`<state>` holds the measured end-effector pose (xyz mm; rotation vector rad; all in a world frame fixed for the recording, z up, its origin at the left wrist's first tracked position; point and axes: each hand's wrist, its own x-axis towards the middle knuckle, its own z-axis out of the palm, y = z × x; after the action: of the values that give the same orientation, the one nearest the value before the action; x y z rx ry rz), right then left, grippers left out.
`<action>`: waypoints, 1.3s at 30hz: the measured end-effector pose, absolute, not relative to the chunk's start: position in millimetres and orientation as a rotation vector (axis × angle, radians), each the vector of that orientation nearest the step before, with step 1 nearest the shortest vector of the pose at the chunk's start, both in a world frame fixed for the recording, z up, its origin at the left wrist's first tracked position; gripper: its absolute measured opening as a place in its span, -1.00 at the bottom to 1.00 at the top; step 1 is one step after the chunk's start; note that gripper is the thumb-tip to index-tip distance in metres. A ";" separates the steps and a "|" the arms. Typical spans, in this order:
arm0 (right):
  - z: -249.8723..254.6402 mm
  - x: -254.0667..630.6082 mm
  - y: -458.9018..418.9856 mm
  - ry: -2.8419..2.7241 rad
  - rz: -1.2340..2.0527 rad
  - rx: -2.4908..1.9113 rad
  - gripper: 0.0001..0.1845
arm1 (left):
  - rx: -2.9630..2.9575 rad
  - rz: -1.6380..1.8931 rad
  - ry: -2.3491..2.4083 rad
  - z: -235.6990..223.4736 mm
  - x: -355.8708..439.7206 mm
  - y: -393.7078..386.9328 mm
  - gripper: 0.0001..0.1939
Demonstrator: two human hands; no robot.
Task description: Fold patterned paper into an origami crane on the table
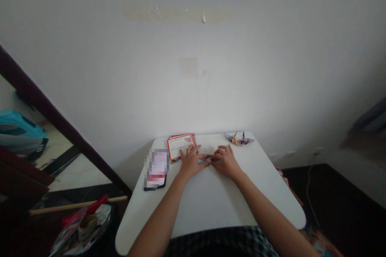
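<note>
Fingers (202,156) of the left hand (189,165) and the right hand (226,163) pinch a small piece of paper (206,160) from either side, mostly hidden by them, over the far half of a white table (208,204); the left hand's other fingers are spread. Checked cloth (223,239) shows at the near edge, then a phone (157,168) with blurred screen; farther, red-edged cards (180,144) at left, a paper crane (239,141) at right, and the pale wall (256,68) behind

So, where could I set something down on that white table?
Between the forearms, or right of the right forearm, nearer than the folded paper. Crowded: the back left, with cards, phone and left hand, the right hand beside it.
</note>
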<state>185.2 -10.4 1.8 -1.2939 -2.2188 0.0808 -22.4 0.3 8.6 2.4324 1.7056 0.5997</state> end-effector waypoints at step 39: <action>1.4 177.7 -9.1 -2.113 0.099 -1.481 -0.87 | 2.310 0.600 1.755 6.6 -16.3 5.9 -0.80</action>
<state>177.7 -9.1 1.4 -1.4811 -2.1129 0.0991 -16.3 5.9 6.6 2.3099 1.7545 0.6003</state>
